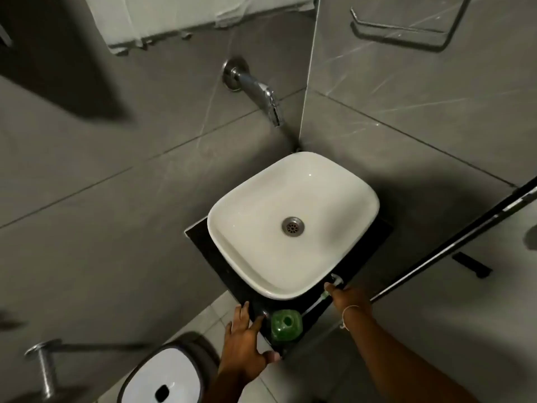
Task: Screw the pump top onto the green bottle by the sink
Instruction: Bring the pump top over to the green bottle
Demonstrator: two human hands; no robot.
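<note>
Here the right hand (347, 296) pinches the pump top (334, 283) on the bench (360, 254); left hand (247, 344), fingers spread, nears the green bottle (286, 324) (mouth open). Next: lift, thread the tube in.

Green bottle (286, 324) open from above, hemmed by sink (255, 274) behind.

A small black tabletop (220, 257) sits in the corner of grey tiled walls. A white basin (261, 251) stands on it and covers most of its surface. Just in front of the basin, near the tabletop's front edge, an open green bottle (286, 324) stands upright. To the right of the basin's front corner lies the pump top (334, 282), its tube trailing toward the bottle.
</note>
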